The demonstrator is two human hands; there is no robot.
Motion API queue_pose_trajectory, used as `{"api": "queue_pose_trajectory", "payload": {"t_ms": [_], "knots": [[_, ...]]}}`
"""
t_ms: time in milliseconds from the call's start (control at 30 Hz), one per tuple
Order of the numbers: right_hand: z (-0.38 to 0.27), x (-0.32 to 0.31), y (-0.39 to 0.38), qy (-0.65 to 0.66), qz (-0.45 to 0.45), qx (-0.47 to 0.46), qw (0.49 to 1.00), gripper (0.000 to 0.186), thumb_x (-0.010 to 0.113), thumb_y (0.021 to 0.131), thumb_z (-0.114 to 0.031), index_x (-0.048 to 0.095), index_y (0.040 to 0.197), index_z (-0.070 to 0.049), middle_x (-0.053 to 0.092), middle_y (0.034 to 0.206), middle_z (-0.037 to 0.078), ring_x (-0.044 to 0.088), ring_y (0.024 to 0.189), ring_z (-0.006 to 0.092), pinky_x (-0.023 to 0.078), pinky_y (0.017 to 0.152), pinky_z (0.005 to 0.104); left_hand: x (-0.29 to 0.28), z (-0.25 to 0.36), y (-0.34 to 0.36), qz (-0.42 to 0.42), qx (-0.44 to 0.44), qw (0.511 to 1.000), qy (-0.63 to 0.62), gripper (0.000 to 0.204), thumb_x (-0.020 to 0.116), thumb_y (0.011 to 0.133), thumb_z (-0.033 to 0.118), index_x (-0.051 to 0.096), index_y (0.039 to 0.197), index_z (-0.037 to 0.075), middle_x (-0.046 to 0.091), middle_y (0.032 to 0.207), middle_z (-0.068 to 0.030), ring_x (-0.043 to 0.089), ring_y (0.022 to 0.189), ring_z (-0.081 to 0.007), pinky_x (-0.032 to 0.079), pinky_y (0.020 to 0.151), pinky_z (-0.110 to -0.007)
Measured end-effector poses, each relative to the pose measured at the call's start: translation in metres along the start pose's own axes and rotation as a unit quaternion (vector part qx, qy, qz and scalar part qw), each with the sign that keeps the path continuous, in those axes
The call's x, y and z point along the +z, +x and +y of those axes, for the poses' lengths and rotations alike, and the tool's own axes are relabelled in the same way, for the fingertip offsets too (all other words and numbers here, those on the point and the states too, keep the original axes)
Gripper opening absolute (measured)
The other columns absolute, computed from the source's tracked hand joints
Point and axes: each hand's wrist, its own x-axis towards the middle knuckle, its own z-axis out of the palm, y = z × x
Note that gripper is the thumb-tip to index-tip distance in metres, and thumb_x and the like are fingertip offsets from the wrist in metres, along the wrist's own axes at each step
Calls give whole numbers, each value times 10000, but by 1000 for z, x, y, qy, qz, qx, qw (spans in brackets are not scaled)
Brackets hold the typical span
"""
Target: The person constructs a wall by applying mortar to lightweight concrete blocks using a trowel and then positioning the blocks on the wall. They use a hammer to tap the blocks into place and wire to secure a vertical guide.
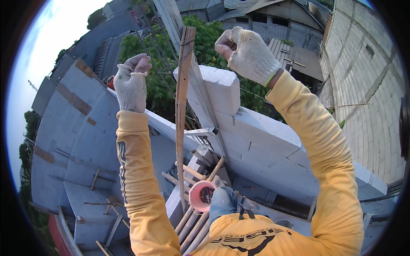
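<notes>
Both my hands wear cream fingerless knit gloves and are raised. My left hand is left of an upright wooden plank, its fingertips pinched together on something too small to make out. My right hand is above a white block atop a block wall, its fingers curled closed; what they hold, if anything, I cannot make out. A grey metal post stands behind the plank. A thin string runs rightward from beside the upper block.
Below me, a pink bucket with dark contents sits among wooden poles. Lower walls with timber pieces lie down to the left. A tall block wall rises at right. Trees and roofs stand beyond.
</notes>
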Motion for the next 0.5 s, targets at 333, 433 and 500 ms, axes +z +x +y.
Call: {"api": "queue_pose_trajectory", "payload": {"t_ms": [333, 433, 500], "knots": [[-4, 23, 63, -285, -94, -217, 929, 191, 712, 787, -152, 712, 950, -53, 656, 984, 141, 676, 899, 308, 571, 790, 391, 27, 49, 45, -305, -39, 933, 187, 345, 657, 874, 120, 650, 1183, -32, 683, 990, -91, 620, 906, -162, 495, 865, -312], [-6, 23, 65, -289, -116, -226, 923, 253, 737, 758, -136, 700, 996, -62, 657, 1001, 136, 679, 915, 304, 574, 805, 376, 28, 40, 51, -345, -16, 917, 200, 345, 658, 886, 134, 646, 1190, -28, 683, 1022, -103, 619, 899, -163, 497, 872, -321], [-8, 22, 66, -298, -126, -225, 919, 299, 755, 744, -129, 687, 1030, -70, 660, 1011, 134, 682, 927, 299, 577, 812, 369, 36, 43, 46, -315, 8, 914, 254, 333, 647, 881, 129, 656, 1182, -12, 683, 1023, -105, 617, 875, -175, 504, 854, -324]]}}
